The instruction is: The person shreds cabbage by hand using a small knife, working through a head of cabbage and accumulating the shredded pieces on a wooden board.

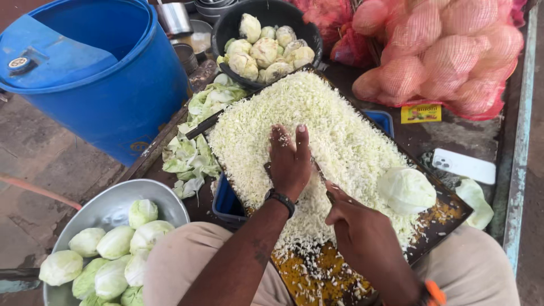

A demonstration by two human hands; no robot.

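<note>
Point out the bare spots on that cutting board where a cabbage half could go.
Bare wood shows only at the near end of the wooden board, between the shredded white cabbage pile and the person's lap, and in the right corner beyond the pale cabbage half. Elsewhere shreds and both hands crowd it.

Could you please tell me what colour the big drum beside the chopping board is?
The drum is bright blue, with a matching blue lid; the head view shows it clearly at upper left.

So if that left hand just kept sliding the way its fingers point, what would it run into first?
More shredded cabbage: the left hand lies flat on the heap, fingers pointing up the board. Past the heap's far edge, the black bowl of trimmed cabbage cores looks next in line, though depth is hard to judge.
</note>
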